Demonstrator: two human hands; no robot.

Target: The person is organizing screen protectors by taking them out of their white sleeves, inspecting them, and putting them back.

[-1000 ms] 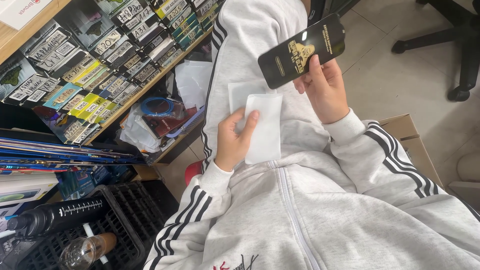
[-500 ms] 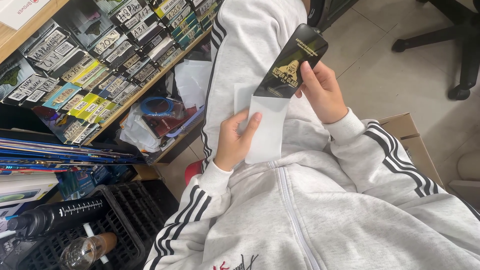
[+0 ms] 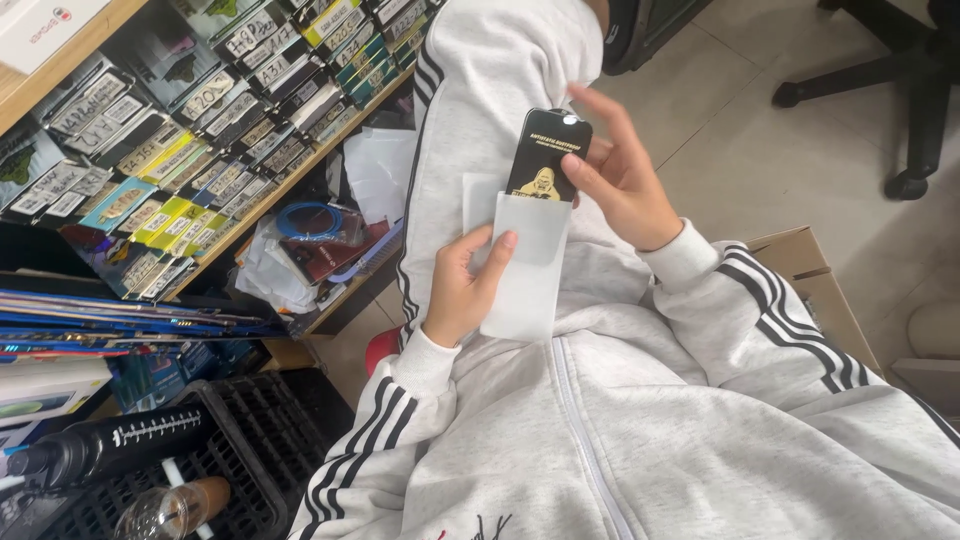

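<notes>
Over the lap, fingers first: right hand (image 3: 622,185) pinches a black card-like pack (image 3: 548,160) with a gold figure printed on it — thumb on the front face, other fingers spread loose behind its top edge. The pack's lower end sits inside the mouth of a white sleeve (image 3: 530,270), upper half sticking out, roughly upright with a slight tilt. Left hand (image 3: 462,285) grips the sleeve's left edge, thumb lying across the front, remaining fingers curled behind it. A second pale sheet shows just behind the sleeve's top-left corner.

Both hands come out of a light grey zip jacket (image 3: 620,430) with black-striped sleeves. Further out — a wooden shelf (image 3: 300,170) on the left packed with rows of small boxed packs, a black crate (image 3: 235,440) below it, a cardboard box (image 3: 810,270) at the right, tiled floor (image 3: 780,140) beyond.
</notes>
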